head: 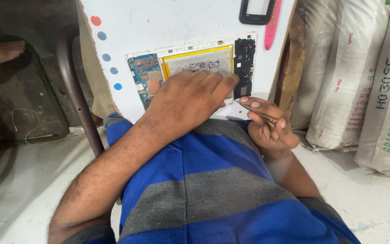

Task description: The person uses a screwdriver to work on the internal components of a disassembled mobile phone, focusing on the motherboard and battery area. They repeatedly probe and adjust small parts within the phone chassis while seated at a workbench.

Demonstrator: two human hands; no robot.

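Left hand (190,97) flat, fingers spread on opened tablet (195,68) atop white board (159,27); foil-grey battery (199,63) exposed. Right hand (269,124) pinching thin metal tweezers (256,110), tip touching tablet's lower edge.

The left hand (186,97) lies flat over the opened tablet (195,68), hiding the lower part of its battery (199,61) and most of the blue circuit board (143,72) near the white board's (159,27) left edge. The tablet's near edge is out of sight behind the hand and the striped shirt (213,190). The tip of the tweezers (256,110) in the right hand (269,124) is too fine to tell whether it touches the tablet. At the white board's far edge, a black screen frame (256,11) and a pink tool (272,22) are cut off by the picture's top. Battery markings are too small to make out.
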